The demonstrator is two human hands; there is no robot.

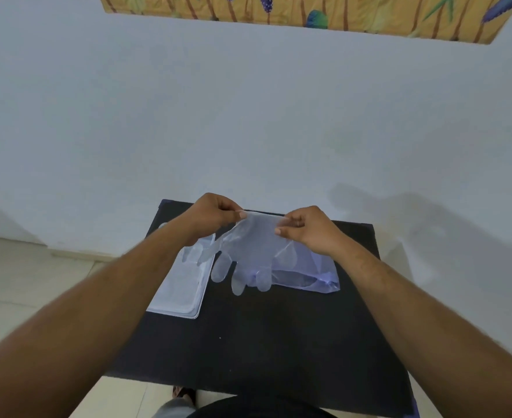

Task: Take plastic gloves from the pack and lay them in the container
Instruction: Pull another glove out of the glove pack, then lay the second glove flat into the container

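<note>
Glove (253,248), one clear plastic piece, hangs above the black table (248,342) with its cuff edge stretched between both hands and its fingers pointing down toward the person; this spread hold appears meant to keep the thin film flat and separate (such film clings and folds on itself readily). Left hand (215,215) pinches one cuff corner between thumb and forefinger, the other fingers curled in; right hand (306,230) pinches the opposite corner the same way; neither hand holds anything else. Pack (312,274), a bluish translucent bag, lies flat on the table beneath and to the right of the glove, close to the right wrist. Container (188,297), a shallow clear tray, lies just left of the pack, partly under the left forearm; at least one glove seems to rest in it already, though the transparent layers make a count uncertain. Judged next step: carry the glove left and lower it flat into the tray.
</note>
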